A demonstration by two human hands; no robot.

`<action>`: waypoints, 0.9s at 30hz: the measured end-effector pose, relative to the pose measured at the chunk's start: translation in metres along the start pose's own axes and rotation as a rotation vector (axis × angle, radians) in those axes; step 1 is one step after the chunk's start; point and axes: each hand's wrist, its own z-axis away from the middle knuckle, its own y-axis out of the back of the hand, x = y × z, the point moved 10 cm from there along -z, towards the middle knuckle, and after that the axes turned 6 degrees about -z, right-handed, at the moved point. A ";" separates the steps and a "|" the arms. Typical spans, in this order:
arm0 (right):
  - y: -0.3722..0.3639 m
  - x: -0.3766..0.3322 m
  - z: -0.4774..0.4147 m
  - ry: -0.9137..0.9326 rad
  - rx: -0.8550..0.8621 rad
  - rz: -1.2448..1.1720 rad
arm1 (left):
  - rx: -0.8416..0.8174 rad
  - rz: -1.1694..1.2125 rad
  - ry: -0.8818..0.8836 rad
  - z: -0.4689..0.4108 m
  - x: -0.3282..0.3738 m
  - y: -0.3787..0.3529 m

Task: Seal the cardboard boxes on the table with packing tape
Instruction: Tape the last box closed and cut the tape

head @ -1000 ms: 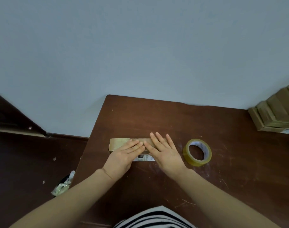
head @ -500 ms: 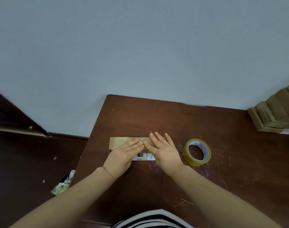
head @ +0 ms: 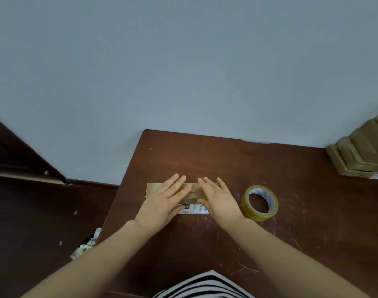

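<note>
- The left hand [head: 164,201] and right hand [head: 220,198] both lie flat on top of the small cardboard box [head: 153,190]. Fingers are straight and lightly spread, pressing down, nothing pinched.
- What's changed from half a second ago: the fingertips were touching over the middle of the box. Now the hands have slid a bit apart, so a strip of the box top shows between them.
- To me this looks like smoothing tape outward along the seam, so this box is probably nearly sealed. I can't actually make out the tape on it, though.
- The box sits near the left edge of the surface [head: 205,155], with a white label [head: 193,209] on the side facing the person.
- The tape roll [head: 260,203] lies just beside the right hand, untouched.
- There's a stack of cardboard [head: 360,153] at the far right, likely next in line.
</note>
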 end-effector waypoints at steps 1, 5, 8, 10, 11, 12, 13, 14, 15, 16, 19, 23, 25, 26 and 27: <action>-0.001 -0.002 0.000 0.010 -0.011 0.024 | 0.000 -0.022 -0.023 -0.003 0.004 -0.002; -0.007 -0.004 0.000 0.069 -0.062 0.159 | 0.039 -0.022 -0.018 -0.010 0.004 -0.004; -0.006 -0.003 -0.003 0.076 -0.060 0.167 | 0.063 -0.003 -0.033 -0.010 0.002 -0.003; -0.006 -0.004 -0.002 0.077 -0.060 0.154 | 0.073 0.023 -0.024 -0.011 0.001 -0.001; -0.006 -0.004 -0.001 0.081 -0.060 0.143 | 0.071 0.039 -0.011 -0.012 0.000 0.000; -0.005 -0.004 0.000 0.084 -0.052 0.123 | 0.077 0.058 -0.001 -0.011 0.001 0.001; -0.002 -0.004 0.000 0.082 -0.031 0.086 | 0.080 0.078 0.013 -0.010 0.001 0.003; 0.001 -0.003 0.001 0.068 -0.012 0.044 | 0.093 0.093 0.022 -0.007 0.000 0.005; 0.002 -0.003 0.001 0.047 -0.004 0.013 | 0.094 0.103 0.028 -0.006 0.000 0.007; 0.002 -0.003 0.002 0.026 -0.003 0.000 | 0.093 0.100 0.028 -0.005 -0.001 0.007; 0.003 -0.001 0.002 0.006 0.016 -0.014 | 0.074 0.036 -0.016 -0.007 0.004 0.010; 0.000 -0.002 0.005 0.010 -0.008 -0.008 | 0.057 -0.021 -0.038 -0.008 0.012 0.008; 0.001 -0.005 0.006 0.014 0.005 -0.012 | 0.073 -0.016 -0.040 -0.005 0.012 0.009; 0.002 -0.005 0.005 0.018 0.018 -0.022 | 0.075 -0.004 -0.033 -0.004 0.012 0.012; 0.003 -0.005 0.005 0.022 0.036 -0.042 | 0.065 0.004 -0.013 -0.006 0.010 0.013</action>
